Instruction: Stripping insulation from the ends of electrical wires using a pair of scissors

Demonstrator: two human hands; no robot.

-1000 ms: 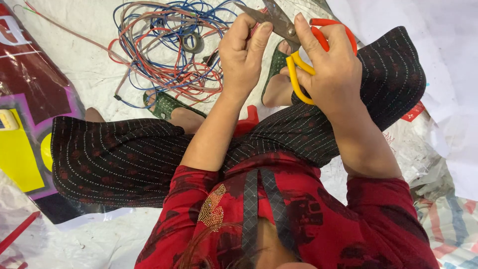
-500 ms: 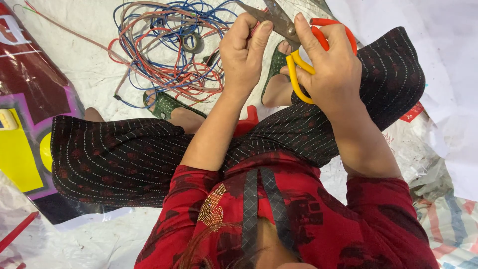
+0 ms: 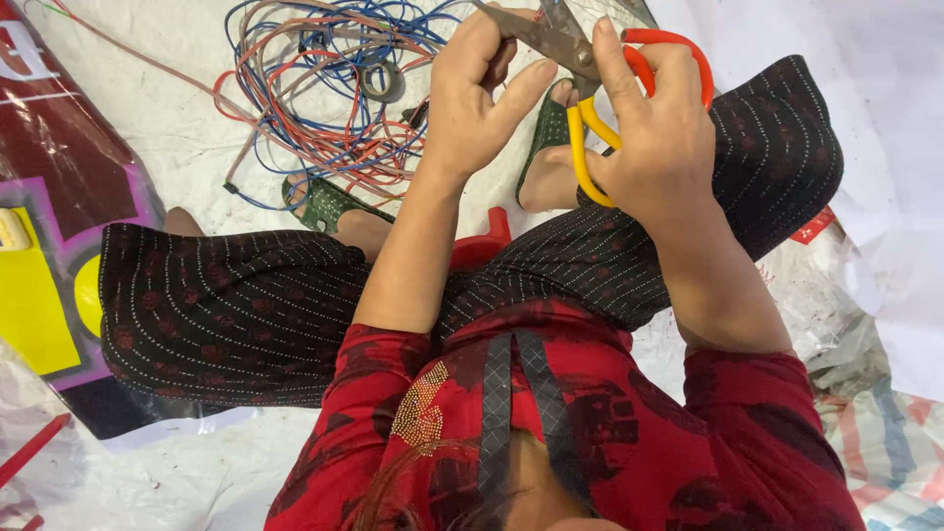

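Head view, looking straight down on a seated person in a red patterned top and dark dotted trousers, knees spread.

Right hand (image 3: pixel 661 128) clamped on a pair of scissors (image 3: pixel 590 74): fingers through one red and one yellow loop handle, worn metal blades pointing up-left toward the other hand. Scissors held above the right knee, near the top edge of the frame.

Left hand (image 3: pixel 477 93) raised just beside the blades, fingers curled together and thumb stretched toward the scissors' pivot. It seems to pinch something thin at the blade tips; too small to tell what.

Below and left of the hands, on a white sheet (image 3: pixel 177 128) covering the floor, lies a loose tangle of wires (image 3: pixel 329 93), red, blue and orange, with a roll of tape (image 3: pixel 380 82) resting on it.

Two green sandals: one (image 3: pixel 329 202) beside the left knee, one (image 3: pixel 549 133) under the hands.

Small red stool edge (image 3: pixel 482 246) shows between the legs.

Far left, a printed banner (image 3: pixel 49 246) in maroon, purple and yellow.
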